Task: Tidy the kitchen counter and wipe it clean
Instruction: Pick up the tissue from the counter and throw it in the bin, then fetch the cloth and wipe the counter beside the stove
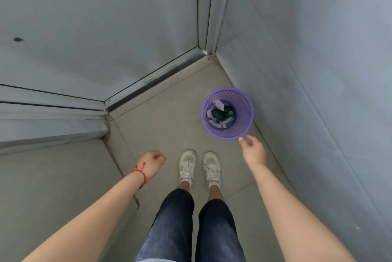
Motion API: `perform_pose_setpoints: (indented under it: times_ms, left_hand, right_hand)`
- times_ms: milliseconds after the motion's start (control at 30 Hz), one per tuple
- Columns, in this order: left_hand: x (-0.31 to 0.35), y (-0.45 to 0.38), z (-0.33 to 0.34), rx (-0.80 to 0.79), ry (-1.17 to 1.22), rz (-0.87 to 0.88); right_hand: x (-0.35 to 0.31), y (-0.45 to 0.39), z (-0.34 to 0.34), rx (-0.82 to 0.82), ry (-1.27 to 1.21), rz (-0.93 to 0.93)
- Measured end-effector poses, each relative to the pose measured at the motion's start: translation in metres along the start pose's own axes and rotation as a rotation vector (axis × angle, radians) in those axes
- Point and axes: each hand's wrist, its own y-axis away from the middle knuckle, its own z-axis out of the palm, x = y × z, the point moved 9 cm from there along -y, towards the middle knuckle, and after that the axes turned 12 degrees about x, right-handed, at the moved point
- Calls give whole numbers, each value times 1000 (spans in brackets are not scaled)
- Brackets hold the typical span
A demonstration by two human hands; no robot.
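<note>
Head view. Right hand (pixel 253 151): extended, fingers loosely parted, fingertips at the near rim of the waste basket (pixel 227 113); whether they touch the rim cannot be told; nothing enclosed in the palm. Left hand (pixel 153 163): curled into a loose fist, apparently empty, hanging well to the left of the basket; red string bracelet (pixel 140 173) at the wrist.

Waste basket: purple plastic mesh, round, upright on the floor (pixel 165 117) just beyond the right hand, close to the wall corner. Contents: crumpled paper and a dark green wrapper. Judged light, somewhat flexible, not fragile; best taken by the thickened rim. The desk is not in view.
</note>
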Motion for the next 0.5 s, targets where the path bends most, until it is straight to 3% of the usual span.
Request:
perform_pose_setpoints:
  times_ms: [200, 500]
  left_hand:
    - [1, 58, -32, 93, -65, 9]
    - [-63, 150, -37, 278, 345, -165]
  right_hand:
    - [-19, 32, -32, -79, 79, -119]
    - [-40, 72, -34, -294, 194, -275]
